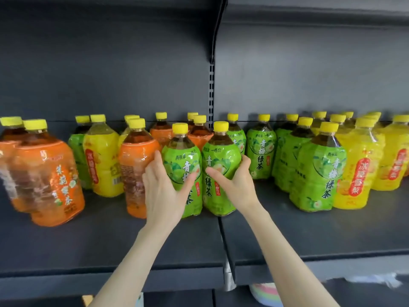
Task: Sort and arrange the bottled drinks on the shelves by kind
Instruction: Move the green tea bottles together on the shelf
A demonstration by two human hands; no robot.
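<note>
Two green bottles [221,151] stand upright on the shelf [88,244], caps up, labels facing out; left hand [163,196] and right hand [236,185] clasp their sides.

2 plum tea bottles [221,151] are set side by side on the shelf [110,240], a jasmine tea bottle [137,169] just left.

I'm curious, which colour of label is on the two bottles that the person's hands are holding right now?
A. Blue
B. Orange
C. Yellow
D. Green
D: the left hand and the right hand wrap round the outer sides of a pair of green-label bottles with yellow caps, thumbs across the front.
</note>
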